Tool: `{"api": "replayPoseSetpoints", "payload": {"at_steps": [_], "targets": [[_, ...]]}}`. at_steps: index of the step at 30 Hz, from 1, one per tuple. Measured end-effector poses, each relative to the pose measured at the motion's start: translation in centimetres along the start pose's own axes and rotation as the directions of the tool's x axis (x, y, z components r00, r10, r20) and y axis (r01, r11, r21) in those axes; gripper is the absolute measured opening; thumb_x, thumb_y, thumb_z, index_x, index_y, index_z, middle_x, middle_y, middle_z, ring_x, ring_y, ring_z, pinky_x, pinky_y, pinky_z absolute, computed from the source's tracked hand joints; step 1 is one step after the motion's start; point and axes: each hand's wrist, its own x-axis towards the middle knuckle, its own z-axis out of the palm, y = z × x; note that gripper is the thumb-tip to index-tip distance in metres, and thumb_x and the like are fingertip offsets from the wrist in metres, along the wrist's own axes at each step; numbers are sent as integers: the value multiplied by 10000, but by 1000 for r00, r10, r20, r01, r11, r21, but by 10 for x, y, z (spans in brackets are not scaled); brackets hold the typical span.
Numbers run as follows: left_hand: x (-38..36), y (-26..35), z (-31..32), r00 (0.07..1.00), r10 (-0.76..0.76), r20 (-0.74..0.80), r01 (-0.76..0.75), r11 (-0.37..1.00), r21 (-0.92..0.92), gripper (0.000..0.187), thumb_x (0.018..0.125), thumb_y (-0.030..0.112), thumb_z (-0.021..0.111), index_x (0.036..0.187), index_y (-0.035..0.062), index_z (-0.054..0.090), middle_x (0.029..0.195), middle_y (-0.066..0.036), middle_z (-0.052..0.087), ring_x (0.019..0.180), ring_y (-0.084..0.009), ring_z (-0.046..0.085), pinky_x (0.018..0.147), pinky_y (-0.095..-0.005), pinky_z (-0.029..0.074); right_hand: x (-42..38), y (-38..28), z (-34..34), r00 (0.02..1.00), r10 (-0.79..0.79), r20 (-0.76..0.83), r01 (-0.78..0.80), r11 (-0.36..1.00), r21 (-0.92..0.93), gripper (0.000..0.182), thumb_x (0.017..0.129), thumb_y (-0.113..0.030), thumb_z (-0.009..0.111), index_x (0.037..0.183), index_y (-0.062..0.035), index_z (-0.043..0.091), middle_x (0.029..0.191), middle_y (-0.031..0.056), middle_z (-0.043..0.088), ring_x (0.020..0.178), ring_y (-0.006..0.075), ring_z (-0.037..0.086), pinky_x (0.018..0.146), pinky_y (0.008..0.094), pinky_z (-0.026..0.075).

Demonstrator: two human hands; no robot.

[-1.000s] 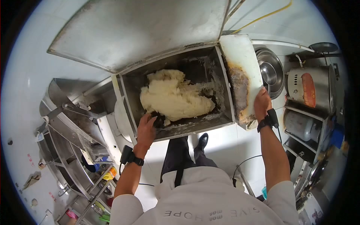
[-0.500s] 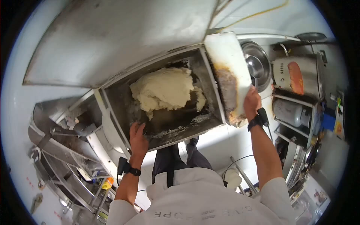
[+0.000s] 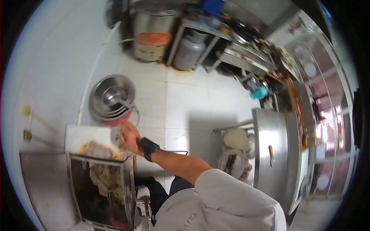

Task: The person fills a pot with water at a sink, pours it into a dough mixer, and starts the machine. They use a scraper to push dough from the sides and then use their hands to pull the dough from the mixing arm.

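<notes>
My right hand (image 3: pixel 131 138), a dark device strapped at its wrist, is at the outer corner of the mixer's white, rust-stained housing (image 3: pixel 83 136). Its fingers are bent in beside a small dark round part (image 3: pixel 115 133); whether they grip that part or the housing edge is hidden. Below it the metal mixing trough (image 3: pixel 130 184) stands uncovered, with a torn mass of pale dough (image 3: pixel 104 179) inside. My left hand (image 3: pixel 120 221) is low in the view at the trough's near end, dark and blurred, so its fingers cannot be made out.
Nested steel bowls (image 3: pixel 112 96) with a ladle stand beyond the housing. A large steel pot (image 3: pixel 154 38) and a gas cylinder (image 3: pixel 189 50) are at the back. On the right is a steel table (image 3: pixel 271 134) with a knife (image 3: pixel 271 155) on it; filled bags (image 3: pixel 233 161) are beside it.
My view has swung far to the right, bringing the floor and steel table in. My right hand stays by the housing corner. The left hand now shows only dimly, and the dough looks pulled apart.
</notes>
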Motion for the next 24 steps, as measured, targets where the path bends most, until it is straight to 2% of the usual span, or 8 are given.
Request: {"api": "replayPoseSetpoints", "payload": {"at_steps": [5,9,11,13,17,19,21,24], "targets": [[20,90,34,983,172,57,-178,977,115,376,836,158,647,1176,-3,634,1273,-225,543,1188,-381,530,990,-467,455,-98,44,-160,961,197,-194,-210,976,-50,371,842,-24,619,1209,-40,569,1248,183,588,1142,381,578,986,413,479],[36,155,67,946,301,122,-315,940,127,378,844,149,637,1191,0,622,1280,-221,542,1196,-372,527,991,-463,455,-183,80,-314,769,300,-564,-499,833,-237,377,830,-9,613,1202,-67,590,1169,170,629,1088,370,602,943,432,489],[40,185,82,923,348,164,-369,921,124,379,847,144,632,1199,2,617,1284,-218,542,1199,-368,526,992,-461,456,-217,80,-391,475,532,-701,-720,693,38,333,858,-41,600,1191,-24,594,1165,186,637,1072,351,628,933,425,497],[40,212,95,898,392,201,-419,900,118,380,851,140,627,1206,4,611,1288,-216,542,1203,-364,525,992,-459,456,-265,100,-458,377,398,-836,-754,656,-28,314,886,-81,588,1184,18,597,1152,210,644,1048,343,649,925,422,501],[37,260,117,857,453,244,-487,867,102,383,858,130,617,1221,7,600,1295,-211,542,1211,-355,522,993,-455,457,-347,114,-567,46,312,-949,-890,445,103,332,892,-107,584,1187,41,615,1114,250,661,1047,371,650,928,414,498],[33,280,125,832,485,268,-524,847,94,385,862,126,612,1229,9,594,1299,-209,541,1215,-351,521,994,-453,457,-383,122,-602,-18,276,-961,-936,332,113,348,881,-126,602,1177,56,617,1102,250,664,1045,381,645,925,419,496],[27,299,133,808,510,295,-555,827,91,387,866,121,607,1236,11,589,1303,-207,541,1219,-347,520,994,-451,457,-428,146,-629,133,218,-967,-951,304,-63,388,863,-148,626,1180,72,590,1146,280,616,1031,427,621,922,449,486],[21,317,145,779,536,325,-589,803,86,390,871,114,600,1247,13,580,1309,-203,541,1225,-341,518,995,-448,458,-447,152,-649,27,312,-950,-994,106,7,396,849,-144,623,1200,38,598,1260,281,571,1151,407,565,949,451,501]]}}
